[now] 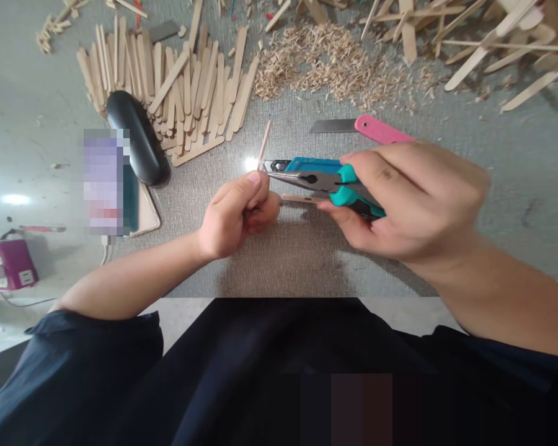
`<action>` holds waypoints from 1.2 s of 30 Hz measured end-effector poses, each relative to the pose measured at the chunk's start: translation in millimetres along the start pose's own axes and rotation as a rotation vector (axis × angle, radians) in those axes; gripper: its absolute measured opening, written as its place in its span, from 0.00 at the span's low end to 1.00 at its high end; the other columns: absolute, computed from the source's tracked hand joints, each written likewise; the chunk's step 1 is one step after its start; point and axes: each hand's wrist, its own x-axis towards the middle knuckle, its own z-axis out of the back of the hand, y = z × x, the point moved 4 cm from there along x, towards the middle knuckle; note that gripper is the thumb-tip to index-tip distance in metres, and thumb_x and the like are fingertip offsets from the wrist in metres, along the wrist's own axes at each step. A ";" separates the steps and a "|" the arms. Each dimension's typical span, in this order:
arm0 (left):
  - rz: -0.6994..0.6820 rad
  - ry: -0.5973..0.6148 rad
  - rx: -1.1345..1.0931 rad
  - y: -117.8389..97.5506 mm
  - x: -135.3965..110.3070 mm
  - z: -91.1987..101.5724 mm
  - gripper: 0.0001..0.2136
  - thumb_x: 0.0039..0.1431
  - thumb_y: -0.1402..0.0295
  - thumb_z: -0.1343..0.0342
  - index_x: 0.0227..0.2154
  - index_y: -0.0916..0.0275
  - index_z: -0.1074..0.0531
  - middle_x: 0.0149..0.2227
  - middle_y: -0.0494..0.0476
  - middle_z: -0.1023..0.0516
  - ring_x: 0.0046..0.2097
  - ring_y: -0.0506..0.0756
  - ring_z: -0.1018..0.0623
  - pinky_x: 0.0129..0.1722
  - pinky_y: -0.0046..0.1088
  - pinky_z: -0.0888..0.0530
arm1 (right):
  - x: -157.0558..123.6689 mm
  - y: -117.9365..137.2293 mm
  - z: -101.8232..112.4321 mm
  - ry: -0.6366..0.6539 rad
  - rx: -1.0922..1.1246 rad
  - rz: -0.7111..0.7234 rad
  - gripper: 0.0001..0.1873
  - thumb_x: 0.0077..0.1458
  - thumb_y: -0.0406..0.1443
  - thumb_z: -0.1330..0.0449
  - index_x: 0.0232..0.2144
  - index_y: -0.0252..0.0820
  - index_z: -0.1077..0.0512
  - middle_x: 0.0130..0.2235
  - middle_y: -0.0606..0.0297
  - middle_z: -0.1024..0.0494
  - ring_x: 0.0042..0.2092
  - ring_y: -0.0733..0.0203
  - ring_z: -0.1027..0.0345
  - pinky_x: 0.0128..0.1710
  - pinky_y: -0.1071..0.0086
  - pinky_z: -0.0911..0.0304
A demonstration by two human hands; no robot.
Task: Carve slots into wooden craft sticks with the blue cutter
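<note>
My left hand [239,214] is closed, pinching a thin wooden stick [265,144] that points up from between thumb and forefinger. From the right, my right hand [409,198] grips long-nose pliers [311,179] with teal and black handles. The tips of the pliers reach the stick just by my left thumb; whether the jaws clamp it I cannot tell. Under the pliers lies a blue utility knife [314,163], partly hidden. A wooden stick with a small dark slot [297,198] shows below the jaws, its right end by my right thumb.
Rows of wooden craft sticks [186,93] lie at the back left, beside a black case [137,137] and a phone [103,186]. Wood shavings [328,62] are heaped behind a pink-handled knife [381,128]. More loose sticks [493,49] fill the back right. A purple power adapter [12,263] sits far left.
</note>
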 end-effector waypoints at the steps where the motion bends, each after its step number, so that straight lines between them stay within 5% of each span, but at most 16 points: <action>1: -0.002 0.011 -0.018 -0.9 0.4 -0.7 0.33 0.78 0.40 0.43 0.24 0.57 0.47 0.18 0.42 0.49 0.20 0.45 0.48 0.23 0.29 0.47 | -0.3 0.1 0.3 -0.044 0.008 0.014 0.27 0.76 0.57 0.43 0.59 0.47 0.20 0.37 0.61 0.18 0.33 0.54 0.26 0.32 0.57 0.35; 8: 0.071 0.067 -0.016 -1.8 2.7 0.5 0.35 0.76 0.38 0.44 0.24 0.57 0.51 0.17 0.43 0.52 0.20 0.46 0.50 0.23 0.30 0.46 | 0.1 -3.6 -7.2 0.115 -0.008 -0.086 0.31 0.75 0.61 0.45 0.58 0.47 0.18 0.44 0.54 0.14 0.41 0.46 0.19 0.42 0.53 0.26; 14: 0.057 0.150 -0.042 -0.6 2.0 -0.8 0.33 0.78 0.40 0.44 0.24 0.56 0.48 0.17 0.43 0.50 0.20 0.46 0.48 0.23 0.28 0.45 | 3.5 0.2 -6.2 -0.043 -0.005 0.015 0.29 0.77 0.59 0.41 0.54 0.40 0.20 0.40 0.56 0.16 0.37 0.50 0.20 0.35 0.57 0.33; 18: 0.039 0.154 -0.013 1.0 1.9 1.0 0.32 0.81 0.41 0.47 0.25 0.57 0.45 0.18 0.44 0.47 0.20 0.46 0.46 0.23 0.26 0.44 | -1.9 -3.1 -8.6 0.141 0.021 -0.086 0.34 0.77 0.63 0.45 0.59 0.43 0.21 0.44 0.54 0.16 0.45 0.43 0.17 0.43 0.55 0.29; 21: 0.017 0.162 0.007 0.9 2.0 1.4 0.29 0.82 0.46 0.47 0.26 0.57 0.44 0.19 0.44 0.46 0.21 0.46 0.45 0.23 0.25 0.44 | -4.2 -3.0 -8.8 0.245 0.033 -0.150 0.30 0.77 0.62 0.44 0.59 0.47 0.21 0.45 0.55 0.16 0.45 0.43 0.18 0.43 0.53 0.30; 27: -0.009 0.134 0.027 2.2 0.5 2.8 0.27 0.80 0.49 0.42 0.27 0.57 0.42 0.20 0.44 0.43 0.21 0.45 0.43 0.23 0.24 0.43 | 5.1 6.5 -1.4 0.053 0.102 -0.052 0.19 0.76 0.51 0.35 0.51 0.42 0.20 0.39 0.59 0.17 0.37 0.52 0.23 0.34 0.58 0.37; 36: -0.021 0.062 0.100 -1.5 2.0 0.8 0.29 0.77 0.49 0.36 0.25 0.57 0.42 0.20 0.44 0.42 0.21 0.45 0.40 0.21 0.23 0.41 | 3.1 1.1 0.8 0.219 0.272 -0.197 0.17 0.75 0.52 0.33 0.52 0.47 0.20 0.41 0.60 0.14 0.39 0.51 0.20 0.37 0.58 0.30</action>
